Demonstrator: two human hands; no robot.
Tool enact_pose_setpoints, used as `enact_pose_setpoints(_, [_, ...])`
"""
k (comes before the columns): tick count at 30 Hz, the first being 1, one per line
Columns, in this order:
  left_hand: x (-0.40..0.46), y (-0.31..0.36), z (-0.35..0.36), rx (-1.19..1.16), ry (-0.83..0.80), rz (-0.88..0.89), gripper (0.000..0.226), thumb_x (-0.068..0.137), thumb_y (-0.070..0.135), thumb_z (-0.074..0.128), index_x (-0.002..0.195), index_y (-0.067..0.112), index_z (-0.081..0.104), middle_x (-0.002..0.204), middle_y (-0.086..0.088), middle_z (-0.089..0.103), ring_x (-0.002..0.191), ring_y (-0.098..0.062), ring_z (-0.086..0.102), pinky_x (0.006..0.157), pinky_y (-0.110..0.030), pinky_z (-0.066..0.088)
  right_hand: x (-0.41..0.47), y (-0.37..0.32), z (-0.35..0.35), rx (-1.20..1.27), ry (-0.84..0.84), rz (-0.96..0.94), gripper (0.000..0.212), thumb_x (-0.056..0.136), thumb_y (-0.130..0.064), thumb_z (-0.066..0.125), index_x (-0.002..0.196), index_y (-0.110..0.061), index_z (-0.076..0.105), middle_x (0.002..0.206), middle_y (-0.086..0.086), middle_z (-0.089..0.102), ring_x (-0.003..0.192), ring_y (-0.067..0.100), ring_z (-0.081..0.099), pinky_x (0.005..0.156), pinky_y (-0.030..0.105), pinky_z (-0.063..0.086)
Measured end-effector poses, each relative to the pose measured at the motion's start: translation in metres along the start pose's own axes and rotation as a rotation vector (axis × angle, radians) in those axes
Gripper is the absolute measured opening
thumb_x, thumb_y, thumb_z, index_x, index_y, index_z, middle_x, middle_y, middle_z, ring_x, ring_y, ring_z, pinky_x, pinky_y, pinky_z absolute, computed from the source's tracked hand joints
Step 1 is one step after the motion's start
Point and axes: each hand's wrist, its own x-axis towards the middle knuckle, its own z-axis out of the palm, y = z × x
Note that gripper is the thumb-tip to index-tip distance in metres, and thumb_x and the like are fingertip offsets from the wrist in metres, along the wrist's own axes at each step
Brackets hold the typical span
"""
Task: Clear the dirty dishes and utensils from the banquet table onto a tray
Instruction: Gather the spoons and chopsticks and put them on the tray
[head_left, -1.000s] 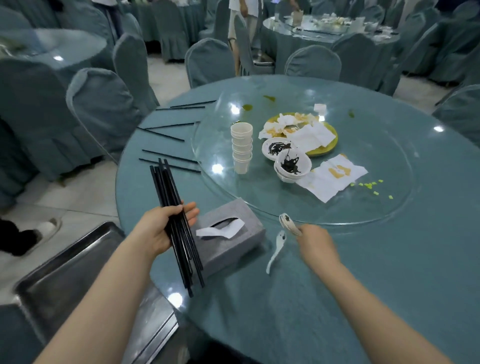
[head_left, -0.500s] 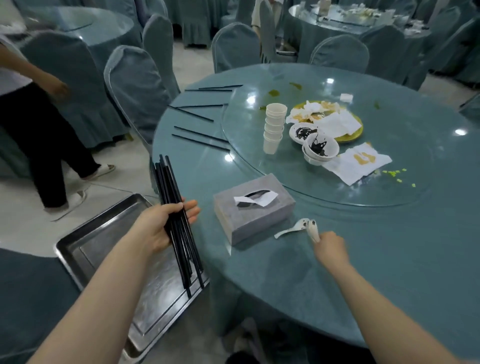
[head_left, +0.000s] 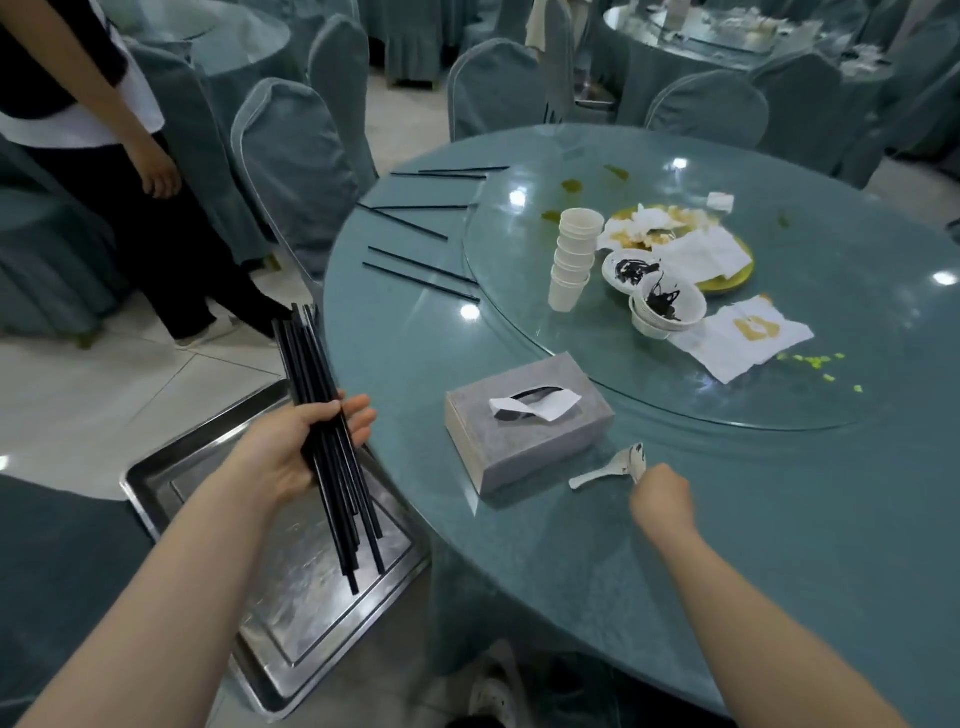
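Left hand (head_left: 291, 457) grips bundle of long black chopsticks (head_left: 327, 436) mid-length, over the rectangular steel tray (head_left: 291, 639) off the table's near-left edge. Stiff, light, slick; likely to slide, so clamp near the centre. Right hand (head_left: 662, 496) fingers curled round white ceramic spoon (head_left: 638, 460), second spoon (head_left: 597, 474) alongside; brittle. Stacked white bowls (head_left: 667, 306) hold dark sauce residue. Tray itself holds nothing yet.

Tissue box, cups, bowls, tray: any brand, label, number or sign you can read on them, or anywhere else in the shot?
None: no readable text anywhere in the head view.
Tissue box: plain grey, no print visible.
Stacked paper cups: plain white.
Bowls: only dark sauce smears, not writing.
Napkin: a yellow stain, no letters.
Metal tray: bare metal, no marking visible.
Far table: items there too small and blurred to read.
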Motion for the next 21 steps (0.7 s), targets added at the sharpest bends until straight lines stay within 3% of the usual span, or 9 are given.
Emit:
enact_pose_setpoints(3, [0.009, 0.003, 0.005, 0.003, 0.027, 0.002, 0.02, 0.098, -0.003, 0.033, 0.092, 0.004, 0.051, 0.094, -0.015, 0.064, 0.08, -0.023, 0.067, 0.054, -0.029, 0.059, 0.019, -0.007, 0.0, -0.056, -0.014, -0.003, 0.02, 0.088, -0.001, 0.048, 0.102, 0.005, 0.061, 0.108, 0.023, 0.064, 0.103, 0.038, 0.059, 0.079, 0.036, 0.046])
enact_pose_setpoints(6, [0.018, 0.005, 0.008, 0.006, 0.041, 0.002, 0.019, 0.097, -0.004, 0.034, 0.093, 0.003, 0.051, 0.081, -0.014, 0.07, 0.063, -0.02, 0.071, 0.054, -0.03, 0.059, 0.029, -0.019, 0.0, -0.055, -0.061, -0.023, 0.021, 0.088, -0.014, 0.058, 0.103, 0.001, 0.058, 0.105, 0.023, 0.065, 0.1, 0.036, 0.06, 0.074, 0.034, 0.044])
enact_pose_setpoints(10, [0.027, 0.003, 0.013, 0.017, 0.035, -0.01, 0.02, 0.097, -0.005, 0.034, 0.09, 0.004, 0.051, 0.064, -0.009, 0.072, 0.058, -0.019, 0.071, 0.053, -0.03, 0.059, 0.036, -0.028, 0.002, -0.097, -0.154, 0.007, 0.025, 0.078, -0.008, 0.066, 0.102, -0.003, 0.059, 0.105, 0.018, 0.065, 0.098, 0.033, 0.061, 0.072, 0.031, 0.043])
enact_pose_setpoints(16, [0.033, -0.002, 0.022, 0.043, 0.01, -0.038, 0.02, 0.097, -0.005, 0.035, 0.091, 0.004, 0.051, 0.063, -0.009, 0.072, 0.057, -0.02, 0.071, 0.049, -0.028, 0.058, 0.037, -0.028, 0.01, -0.066, -0.143, 0.016, 0.03, 0.091, -0.025, 0.048, 0.107, -0.002, 0.06, 0.106, 0.021, 0.064, 0.098, 0.033, 0.06, 0.076, 0.032, 0.044])
enact_pose_setpoints(19, [0.034, -0.006, 0.022, 0.054, 0.005, -0.052, 0.019, 0.096, -0.005, 0.036, 0.091, 0.003, 0.051, 0.064, -0.01, 0.072, 0.056, -0.02, 0.071, 0.051, -0.029, 0.058, 0.031, -0.021, 0.015, -0.046, -0.107, 0.025, 0.036, 0.098, -0.019, 0.035, 0.118, 0.003, 0.054, 0.115, 0.025, 0.059, 0.105, 0.037, 0.058, 0.085, 0.037, 0.046])
enact_pose_setpoints(21, [0.034, -0.007, 0.02, 0.064, -0.006, -0.059, 0.018, 0.096, -0.006, 0.036, 0.093, 0.003, 0.052, 0.065, -0.01, 0.072, 0.057, -0.021, 0.071, 0.05, -0.029, 0.058, 0.026, -0.012, 0.017, -0.068, -0.072, 0.017, 0.033, 0.098, -0.016, 0.037, 0.114, 0.005, 0.056, 0.114, 0.025, 0.06, 0.105, 0.037, 0.059, 0.084, 0.038, 0.046])
